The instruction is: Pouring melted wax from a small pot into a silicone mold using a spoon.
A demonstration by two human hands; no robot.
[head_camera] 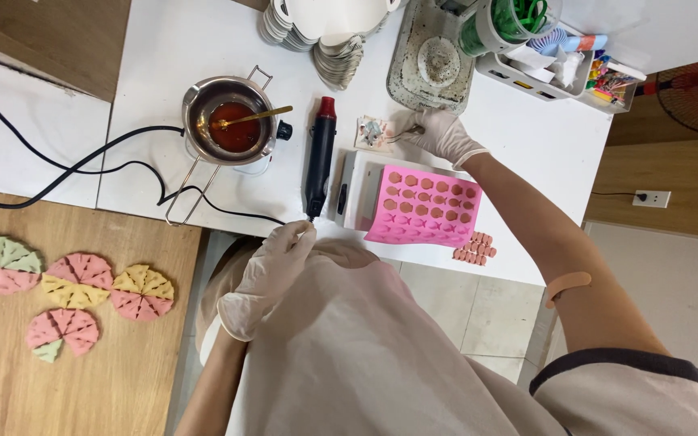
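- Head view, looking straight down: the person's gloved right hand [443,133] reaches over the far edge of the white table [163,48], fingers pinched narrow on a thin metal tool [407,134] whose tip rests by a small square patterned tile [372,133].
- Gloved left hand [272,270] hangs near the table's front edge, fingers loosely curled; its fingertips sit just at the cord end of a black-and-red handheld heat tool [320,157], though whether they grip it I cannot tell.
- Pink silicone mould with rows of small cavities [422,205] lies between the hands on a white block, many cavities filled with a darker pink; a few small pink cast pieces [474,248] sit beside it.
- Judging by this, the work looks to be at the small-detail stage; any next move would call for a steady, fine grip.
- Steel melting pot of reddish liquid with a spoon [232,121] stands to the left, black cables [58,173] trailing off.
- Wooden surface [82,387] to the left carries round pastel segmented discs [78,280]; pale tiled floor shows below the table.
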